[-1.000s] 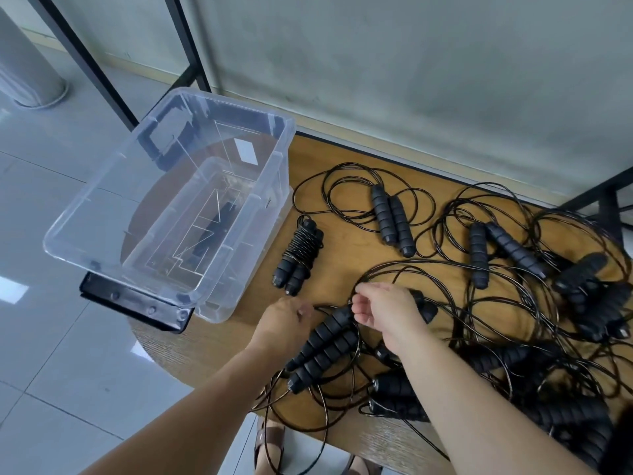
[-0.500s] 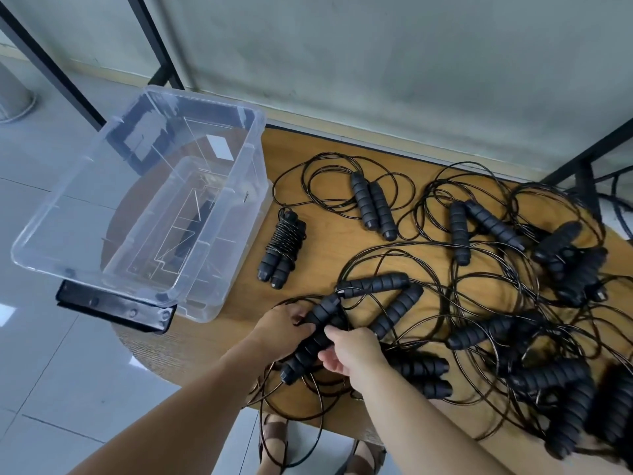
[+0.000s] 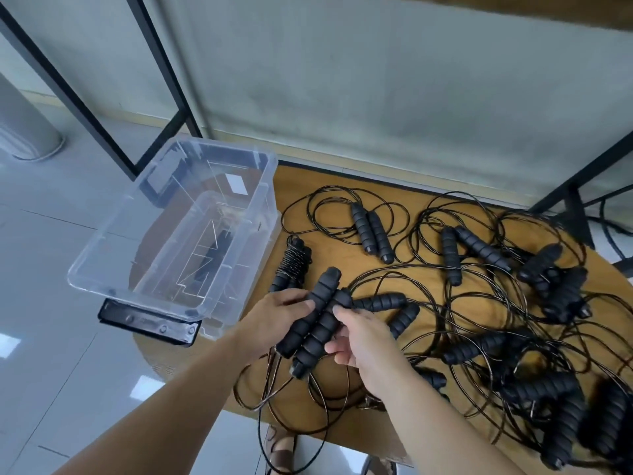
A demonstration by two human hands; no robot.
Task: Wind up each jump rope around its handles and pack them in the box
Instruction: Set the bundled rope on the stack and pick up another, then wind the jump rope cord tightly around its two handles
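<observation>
Two black ribbed jump rope handles point(image 3: 317, 318) lie side by side, lifted above the wooden table point(image 3: 346, 265). My left hand point(image 3: 270, 320) grips them from the left and my right hand point(image 3: 359, 341) holds them from the right. Their thin black cord point(image 3: 274, 389) hangs in loops over the table's near edge. A wound-up rope point(image 3: 291, 265) lies beside the clear plastic box point(image 3: 178, 231), which stands at the table's left edge. Several loose ropes with black handles point(image 3: 370, 231) spread across the table to the right.
A tangle of cords and handles point(image 3: 548, 337) covers the table's right half. Black metal frame legs point(image 3: 161, 73) stand behind the box and at the far right point(image 3: 579, 186). A grey wall runs behind the table. A sandalled foot point(image 3: 284, 450) shows under the table edge.
Both hands have lifted the pair of handles off the table and brought them together. Earlier my right hand pinched the cord higher up; now it holds the handles.
</observation>
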